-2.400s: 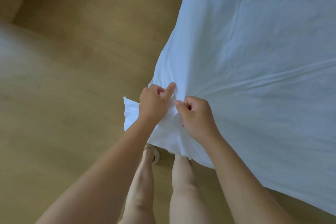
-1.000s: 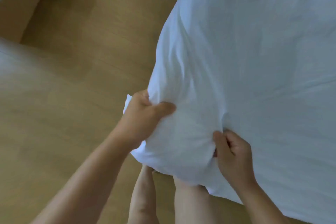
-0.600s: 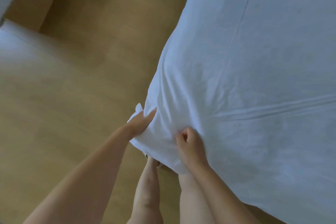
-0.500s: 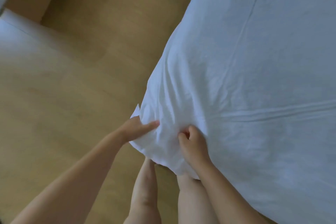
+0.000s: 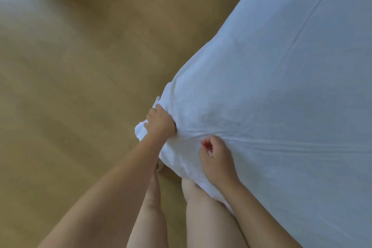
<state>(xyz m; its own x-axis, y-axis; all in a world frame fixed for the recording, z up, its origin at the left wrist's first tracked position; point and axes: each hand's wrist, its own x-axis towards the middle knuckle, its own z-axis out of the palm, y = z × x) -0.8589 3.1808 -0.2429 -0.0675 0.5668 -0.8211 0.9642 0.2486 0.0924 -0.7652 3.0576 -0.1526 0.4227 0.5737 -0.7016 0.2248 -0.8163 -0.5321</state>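
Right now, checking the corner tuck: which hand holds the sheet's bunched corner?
The left hand, gripping the white sheet at its outer tip; the right hand lies further in, fingers curled on the fabric.

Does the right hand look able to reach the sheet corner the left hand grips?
Probably yes: the right hand lies just beside the left hand gripping the sheet corner, with only bare cloth between them.

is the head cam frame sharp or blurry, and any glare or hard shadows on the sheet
Head view: soft throughout, the wooden floor smeared at left; light is even, no glare; the white sheet carries a bluish cast, dimmer toward the right; the only dark shadow sits in the fold where the left hand grips it.
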